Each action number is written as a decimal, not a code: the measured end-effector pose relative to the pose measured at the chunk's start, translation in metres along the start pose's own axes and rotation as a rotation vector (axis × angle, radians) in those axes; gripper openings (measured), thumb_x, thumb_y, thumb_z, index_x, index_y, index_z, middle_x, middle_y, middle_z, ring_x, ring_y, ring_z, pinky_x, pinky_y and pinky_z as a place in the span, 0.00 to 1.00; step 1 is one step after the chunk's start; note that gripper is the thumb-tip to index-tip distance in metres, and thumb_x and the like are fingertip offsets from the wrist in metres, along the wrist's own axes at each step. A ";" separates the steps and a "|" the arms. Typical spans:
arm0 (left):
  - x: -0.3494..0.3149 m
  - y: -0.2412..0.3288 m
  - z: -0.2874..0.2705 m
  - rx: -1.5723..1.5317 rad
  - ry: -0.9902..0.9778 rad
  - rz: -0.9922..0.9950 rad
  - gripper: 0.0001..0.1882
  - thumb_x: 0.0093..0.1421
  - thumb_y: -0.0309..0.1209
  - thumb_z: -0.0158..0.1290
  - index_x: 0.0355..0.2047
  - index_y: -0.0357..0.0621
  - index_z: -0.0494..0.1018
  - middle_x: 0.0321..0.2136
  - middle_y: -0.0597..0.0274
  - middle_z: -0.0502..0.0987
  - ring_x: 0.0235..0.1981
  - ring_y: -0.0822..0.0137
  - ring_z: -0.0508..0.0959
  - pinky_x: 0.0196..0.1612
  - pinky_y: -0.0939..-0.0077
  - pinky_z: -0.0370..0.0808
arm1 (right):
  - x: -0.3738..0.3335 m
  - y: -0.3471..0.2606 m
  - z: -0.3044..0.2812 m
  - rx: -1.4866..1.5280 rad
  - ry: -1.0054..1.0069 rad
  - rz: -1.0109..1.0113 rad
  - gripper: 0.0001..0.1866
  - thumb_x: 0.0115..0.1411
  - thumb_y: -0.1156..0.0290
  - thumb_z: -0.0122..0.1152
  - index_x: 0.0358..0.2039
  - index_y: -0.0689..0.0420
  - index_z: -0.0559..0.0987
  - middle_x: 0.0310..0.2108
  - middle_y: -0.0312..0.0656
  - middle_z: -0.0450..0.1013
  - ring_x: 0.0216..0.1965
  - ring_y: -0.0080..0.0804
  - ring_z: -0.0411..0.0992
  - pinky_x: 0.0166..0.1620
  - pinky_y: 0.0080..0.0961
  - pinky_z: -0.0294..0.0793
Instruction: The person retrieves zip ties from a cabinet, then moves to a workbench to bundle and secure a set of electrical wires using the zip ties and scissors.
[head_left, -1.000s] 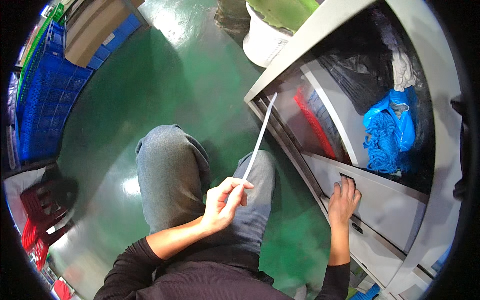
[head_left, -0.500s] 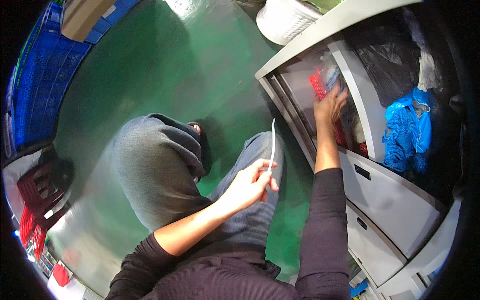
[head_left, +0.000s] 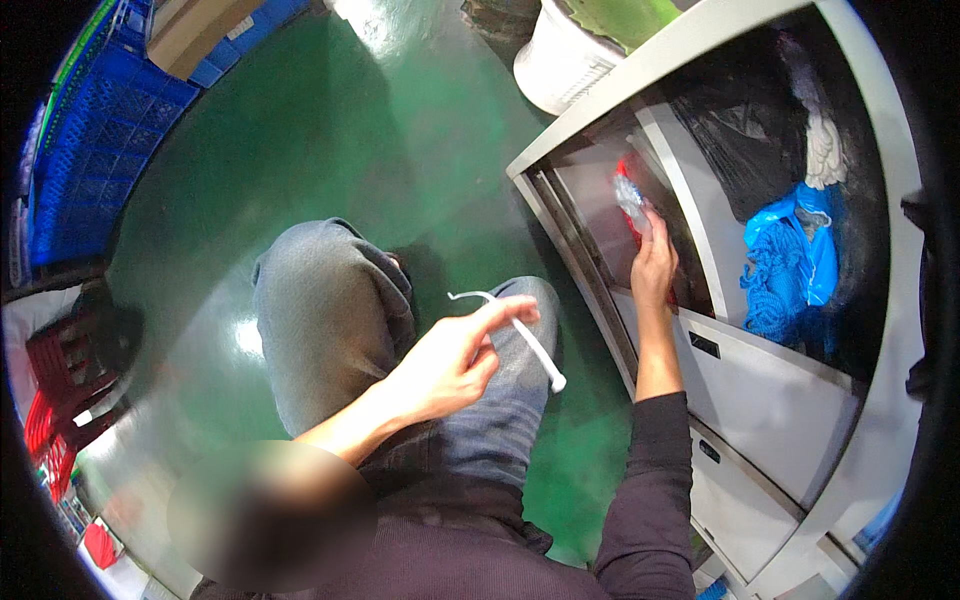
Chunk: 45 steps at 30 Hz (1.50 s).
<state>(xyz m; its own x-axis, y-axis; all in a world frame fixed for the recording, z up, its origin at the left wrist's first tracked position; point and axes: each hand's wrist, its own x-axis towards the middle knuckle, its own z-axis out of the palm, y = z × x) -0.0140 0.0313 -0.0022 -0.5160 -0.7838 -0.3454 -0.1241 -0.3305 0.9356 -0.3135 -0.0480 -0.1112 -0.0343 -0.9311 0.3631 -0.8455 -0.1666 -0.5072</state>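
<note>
Above my knees, my left hand [head_left: 450,365] pinches a thin white cable tie [head_left: 537,350]; its head points toward me, and its bent tail sticks out on the far side. On the right, my right hand [head_left: 654,262] reaches into the upper compartment of a grey-white cabinet [head_left: 765,415]. Its fingers are closed on the near end of a clear plastic packet [head_left: 628,193]; the contents cannot be made out. Behind the packet shows part of a red plastic basket [head_left: 624,165], mostly hidden by the packet and hand.
Blue rope [head_left: 775,280], a blue bag [head_left: 818,262], white gloves [head_left: 824,150] and a black bag [head_left: 735,150] lie in the cabinet. A white bin [head_left: 555,65] stands beyond it. Blue crates [head_left: 100,150] and a red plastic chair [head_left: 65,375] are at left.
My right hand has drawn back slightly toward me and now grips the packet's near end. The cable tie in my left hand has turned from upright to slanting, with its head toward me.
</note>
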 end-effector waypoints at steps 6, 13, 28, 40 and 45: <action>0.004 0.032 -0.015 0.833 0.338 0.401 0.11 0.50 0.30 0.57 0.36 0.53 0.77 0.35 0.61 0.72 0.42 0.57 0.70 0.48 0.61 0.65 | 0.005 -0.092 -0.085 0.101 -0.037 0.016 0.11 0.65 0.71 0.44 0.42 0.61 0.73 0.39 0.48 0.74 0.42 0.36 0.74 0.46 0.30 0.72; 0.010 0.071 -0.022 0.156 -0.196 0.503 0.09 0.61 0.31 0.48 0.37 0.44 0.77 0.44 0.57 0.72 0.48 0.63 0.67 0.53 0.64 0.58 | 0.029 -0.183 -0.136 1.084 -0.335 0.499 0.15 0.66 0.67 0.44 0.47 0.61 0.71 0.36 0.37 0.74 0.33 0.23 0.74 0.34 0.19 0.75; -0.007 0.057 -0.017 -0.312 -0.086 0.411 0.11 0.63 0.31 0.48 0.41 0.37 0.74 0.38 0.67 0.76 0.40 0.79 0.70 0.46 0.81 0.67 | 0.016 -0.273 -0.116 0.297 -0.100 -0.302 0.06 0.51 0.74 0.60 0.31 0.57 0.76 0.29 0.40 0.69 0.29 0.37 0.70 0.32 0.32 0.70; 0.006 0.036 -0.017 -1.523 -0.756 0.411 0.21 0.62 0.37 0.46 0.50 0.37 0.57 0.25 0.57 0.69 0.22 0.68 0.70 0.25 0.77 0.72 | 0.036 -0.278 -0.259 0.811 0.372 -0.228 0.14 0.67 0.67 0.40 0.42 0.65 0.67 0.30 0.47 0.73 0.17 0.20 0.66 0.20 0.12 0.62; 0.011 0.027 -0.004 -1.614 -1.139 0.305 0.20 0.61 0.40 0.47 0.42 0.35 0.58 0.19 0.55 0.66 0.21 0.63 0.69 0.29 0.74 0.71 | 0.068 -0.298 -0.252 0.834 0.481 -0.390 0.17 0.66 0.66 0.44 0.44 0.67 0.71 0.35 0.45 0.73 0.22 0.21 0.63 0.25 0.15 0.61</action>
<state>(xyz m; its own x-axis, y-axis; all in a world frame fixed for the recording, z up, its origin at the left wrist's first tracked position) -0.0193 0.0115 0.0187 -0.6515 -0.4782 0.5890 0.4570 -0.8670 -0.1985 -0.1982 0.0205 0.2615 -0.2016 -0.5667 0.7989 -0.2128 -0.7708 -0.6004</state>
